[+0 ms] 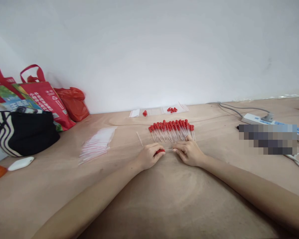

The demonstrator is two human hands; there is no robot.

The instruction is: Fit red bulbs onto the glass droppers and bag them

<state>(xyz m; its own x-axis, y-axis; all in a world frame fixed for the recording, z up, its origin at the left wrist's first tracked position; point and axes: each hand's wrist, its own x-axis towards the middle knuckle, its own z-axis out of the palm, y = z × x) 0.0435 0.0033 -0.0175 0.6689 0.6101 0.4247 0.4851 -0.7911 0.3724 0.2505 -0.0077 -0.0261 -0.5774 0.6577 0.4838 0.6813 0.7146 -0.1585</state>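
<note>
Between my two hands lies a dropper with a red rubber bulb (160,151) and a thin clear tube (168,150), held level just above the table. My left hand (149,156) is closed around the bulb end. The fingers of my right hand (189,153) pinch the tube's other end. Directly beyond them, several red-topped droppers (170,126) lie side by side in a row, bulbs pointing away from me. A single clear tube (139,138) without a bulb rests left of the row.
Flat clear zip bags (98,144) are fanned out on the left. Loose red bulbs (172,109) and clear tubes (154,113) lie near the wall. Shopping bags (47,103), a black bag (32,132) and a white case (21,163) stand far left; a power strip (254,119) is right.
</note>
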